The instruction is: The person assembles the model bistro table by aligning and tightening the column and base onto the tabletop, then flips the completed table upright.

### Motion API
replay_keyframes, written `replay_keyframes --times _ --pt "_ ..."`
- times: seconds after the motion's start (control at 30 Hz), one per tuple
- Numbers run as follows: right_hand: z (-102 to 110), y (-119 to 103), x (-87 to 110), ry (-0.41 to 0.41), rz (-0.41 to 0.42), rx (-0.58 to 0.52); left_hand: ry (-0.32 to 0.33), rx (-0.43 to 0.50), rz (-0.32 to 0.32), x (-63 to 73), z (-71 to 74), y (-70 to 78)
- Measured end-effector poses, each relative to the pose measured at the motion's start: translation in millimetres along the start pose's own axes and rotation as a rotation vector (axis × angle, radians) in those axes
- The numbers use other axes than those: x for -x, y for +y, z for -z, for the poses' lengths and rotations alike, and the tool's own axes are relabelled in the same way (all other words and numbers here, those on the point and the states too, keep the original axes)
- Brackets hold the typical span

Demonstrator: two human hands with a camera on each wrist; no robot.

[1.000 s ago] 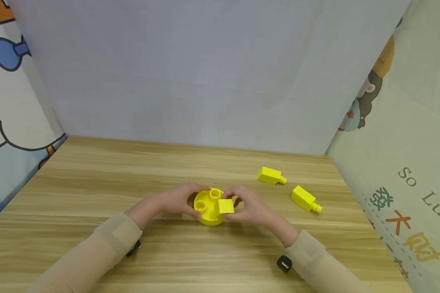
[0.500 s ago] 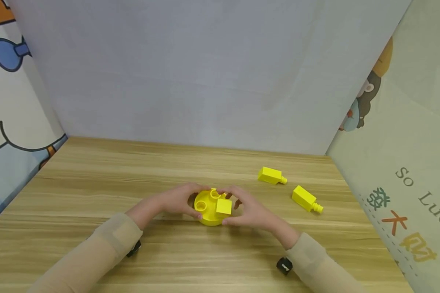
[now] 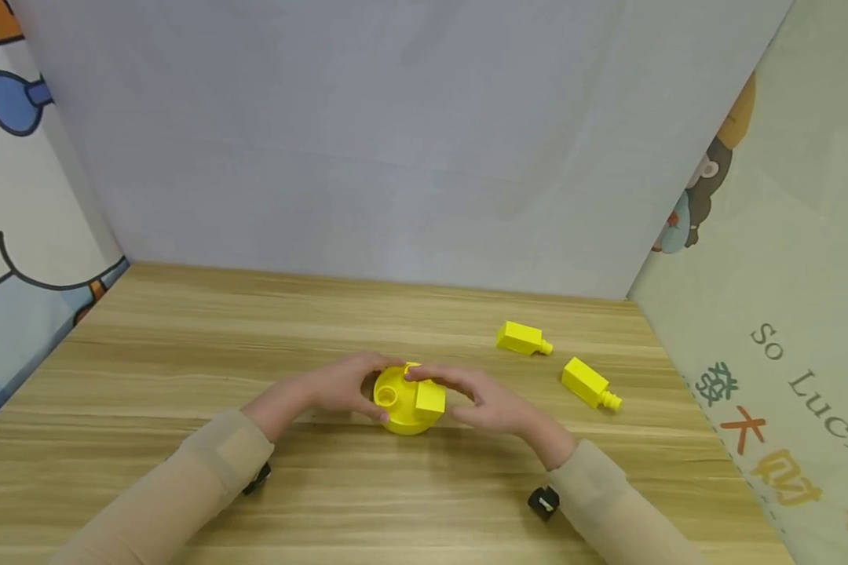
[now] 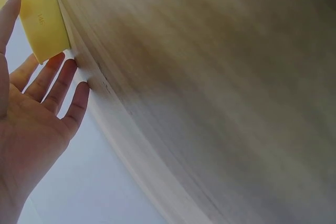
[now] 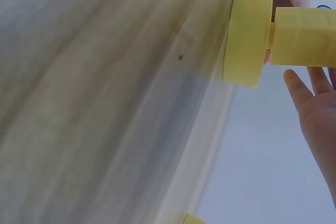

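A round yellow base (image 3: 404,426) with raised sockets sits on the wooden table. My left hand (image 3: 342,384) holds its left side, thumb at the front and fingers behind; the left wrist view shows the thumb against the base's wall (image 4: 44,22). A square-sided yellow peg (image 3: 430,398) stands upright on the base's right side. In the right wrist view its narrow neck meets the base, and the peg's body (image 5: 304,38) sits apart from the base's top. Around the peg my right hand (image 3: 491,400) is spread, thumb clear of it, the forefinger over the rear socket. Whether other fingers touch the peg is hidden.
Two more yellow pegs with ridged narrow ends lie to the right: a farther peg (image 3: 519,338) and a nearer peg (image 3: 585,382). A pale backdrop (image 3: 367,157) rises behind the table (image 3: 254,329), with printed sheets at both sides.
My right hand has released the peg; its thumb has moved away to the right and its forefinger has straightened leftward. The peg has shifted slightly left. My left hand has kept its hold.
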State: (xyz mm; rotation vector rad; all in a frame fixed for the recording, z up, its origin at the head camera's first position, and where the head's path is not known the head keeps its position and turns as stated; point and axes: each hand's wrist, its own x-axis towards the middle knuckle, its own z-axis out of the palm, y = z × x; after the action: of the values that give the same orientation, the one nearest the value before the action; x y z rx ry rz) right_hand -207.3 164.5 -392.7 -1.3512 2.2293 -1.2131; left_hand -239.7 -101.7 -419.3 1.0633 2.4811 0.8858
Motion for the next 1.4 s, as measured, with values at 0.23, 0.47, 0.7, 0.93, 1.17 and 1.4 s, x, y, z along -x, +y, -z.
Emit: replay_keyframes --times 0.23,0.47,0.7,0.93,1.17,1.4 --pt "-1 2 -1.5 -0.011 -0.037 0.0 0.009 0.001 -0.005 0.8 -0.2 -1.2" --pt "-3 3 -1.5 0.02 -0.075 0.022 0.001 0.003 0.015 1.8 0.4 -0.6" --pt "-4 2 -2.6 0.076 -0.114 0.065 -0.007 0.006 0.028 0.8 -0.2 -0.1" --pt "-10 0 -7.0 0.188 -0.139 0.077 -0.01 0.009 0.029 -1.5 -0.9 0.4" --pt "-16 -2 -13.3 0.284 -0.231 0.129 -0.014 0.01 0.023 -1.6 0.1 0.3" --pt "-20 -2 -19.1 0.335 -0.295 0.113 -0.026 0.02 0.032 -1.5 1.3 1.1"
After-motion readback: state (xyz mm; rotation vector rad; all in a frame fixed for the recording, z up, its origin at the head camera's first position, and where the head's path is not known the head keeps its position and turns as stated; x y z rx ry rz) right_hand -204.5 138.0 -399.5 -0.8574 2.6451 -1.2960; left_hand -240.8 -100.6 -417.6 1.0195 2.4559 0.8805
